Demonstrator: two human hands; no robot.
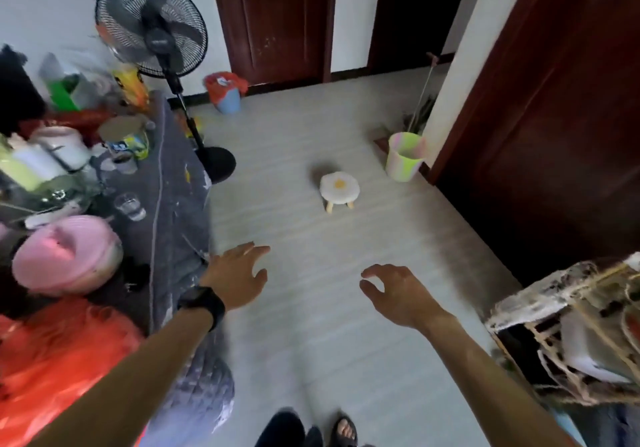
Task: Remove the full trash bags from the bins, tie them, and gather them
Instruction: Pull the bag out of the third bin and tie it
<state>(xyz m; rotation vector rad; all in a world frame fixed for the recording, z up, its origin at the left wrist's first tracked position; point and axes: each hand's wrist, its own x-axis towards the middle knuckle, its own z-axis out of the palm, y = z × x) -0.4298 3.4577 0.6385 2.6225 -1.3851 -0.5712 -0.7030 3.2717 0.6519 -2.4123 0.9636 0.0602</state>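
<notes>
A blue bin lined with a full red trash bag stands on the floor by the far wall, beside the fan. A pastel striped bin stands at the right by the dark door frame; no bag shows on it. A bulging orange-red bag sits at the lower left. My left hand, with a black watch on the wrist, reaches forward with relaxed fingers and holds nothing. My right hand hangs over the floor, fingers loosely curled, empty. Both hands are far from the bins.
A cluttered table with a grey quilted cover runs along the left, carrying cups, cans and a pink hat. A standing fan is by the wall. A small egg-shaped stool sits mid-floor. A worn chair is at right.
</notes>
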